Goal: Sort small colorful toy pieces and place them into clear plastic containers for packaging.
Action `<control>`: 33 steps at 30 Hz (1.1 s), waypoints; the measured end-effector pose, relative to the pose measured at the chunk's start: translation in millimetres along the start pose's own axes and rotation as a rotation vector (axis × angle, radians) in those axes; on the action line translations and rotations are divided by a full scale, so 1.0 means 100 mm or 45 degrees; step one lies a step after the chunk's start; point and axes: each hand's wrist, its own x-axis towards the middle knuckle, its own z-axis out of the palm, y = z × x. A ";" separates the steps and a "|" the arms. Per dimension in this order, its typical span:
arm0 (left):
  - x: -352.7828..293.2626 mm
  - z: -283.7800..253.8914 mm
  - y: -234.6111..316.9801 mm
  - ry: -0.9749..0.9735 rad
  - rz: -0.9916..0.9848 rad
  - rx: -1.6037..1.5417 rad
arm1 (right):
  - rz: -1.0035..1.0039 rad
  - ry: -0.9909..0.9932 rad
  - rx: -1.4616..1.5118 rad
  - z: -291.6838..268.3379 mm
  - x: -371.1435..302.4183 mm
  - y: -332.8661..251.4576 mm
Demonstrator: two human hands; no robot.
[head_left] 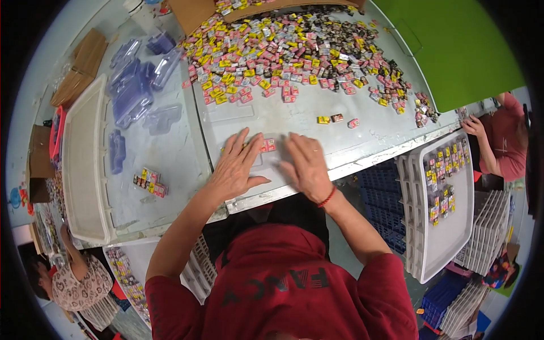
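My left hand (pixel 238 167) lies palm down on the table with its fingers spread. It partly covers a short row of small packets, and the pink ones (pixel 268 145) show past its fingertips. A clear plastic piece (pixel 258 161) shows partly beneath them. To the right, my right hand (pixel 306 164), with a red cord at the wrist, has its fingers stretched out, slightly blurred, and nothing visible in them. Just beyond the hands lies a clear plastic tray (pixel 229 113). A yellow packet (pixel 323 120), a brown packet (pixel 338 118) and a pink packet (pixel 353 123) lie farther right.
A large heap of small packets (pixel 272 54) spreads across the far table. Purplish clear plastic trays (pixel 133 93), a packet cluster (pixel 150 182) and a white tray (pixel 85 164) are at left. Stacked white trays (pixel 439 238) stand at right. Other people (pixel 507 136) work on both sides.
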 end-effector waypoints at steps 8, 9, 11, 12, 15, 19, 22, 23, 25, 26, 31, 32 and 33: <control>1.07 0.49 0.18 0.222 0.103 -0.345 | 0.562 0.190 -0.484 -0.74 -0.10 0.88; 1.22 0.57 0.19 0.233 0.205 -0.322 | 0.566 0.191 -0.480 -0.72 -0.09 0.90; 1.38 0.66 0.16 0.234 0.310 -0.301 | 0.554 0.215 -0.559 -0.65 -0.07 0.92; 1.42 0.69 0.12 0.235 0.332 -0.295 | 0.564 0.217 -0.557 -0.64 -0.06 0.92; 1.43 0.74 0.07 0.215 0.308 -0.269 | 0.546 0.180 -0.538 -0.60 -0.03 0.93; 1.44 0.72 0.09 0.234 0.093 -0.235 | 0.533 0.182 -0.499 -0.64 -0.06 0.96; 1.47 0.72 0.09 0.342 0.054 -0.197 | 0.622 0.268 -0.236 -0.68 -0.07 0.90; 1.47 0.72 0.06 0.337 0.053 -0.196 | 0.663 0.274 -0.187 -0.72 -0.05 0.86; 1.48 0.71 -0.01 0.279 0.237 -0.307 | 0.707 0.279 -0.136 -0.73 -0.07 0.86; 1.49 0.71 -0.05 0.277 0.239 -0.305 | 0.594 0.234 -0.285 -0.73 -0.10 0.91; 1.57 0.76 -0.13 0.077 0.362 -0.272 | 0.453 0.168 -0.497 -0.71 -0.15 0.94; 1.62 0.76 -0.11 0.080 0.363 -0.271 | 0.455 0.183 -0.494 -0.69 -0.16 0.94; 1.67 0.76 -0.10 0.097 0.304 -0.345 | 0.457 0.198 -0.492 -0.69 -0.16 0.95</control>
